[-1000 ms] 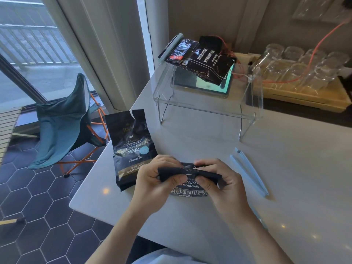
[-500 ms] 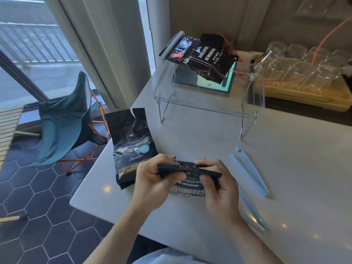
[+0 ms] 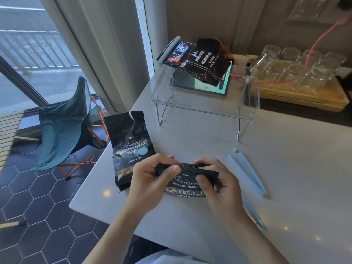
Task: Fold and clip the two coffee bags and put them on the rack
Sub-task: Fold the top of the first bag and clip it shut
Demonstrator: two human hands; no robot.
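Surface [image 3: 285, 168]: pale grey, smooth, corner at lower left. Directly on it: an unfolded black coffee bag [image 3: 131, 147] lying flat near the left edge; a clear acrylic rack [image 3: 205, 109] at the back; two light-blue bag clips, one [image 3: 247, 171] right of centre, another [image 3: 253, 216] nearer, partly hidden by the right forearm.

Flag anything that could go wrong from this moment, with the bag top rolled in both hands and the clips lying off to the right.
1. Both hands, left hand and right hand, pinch the fold on the coffee bag; freeing one to reach the blue clip may let it unroll.
2. The second bag lies open-topped near the table edge; a nudge could push it off.
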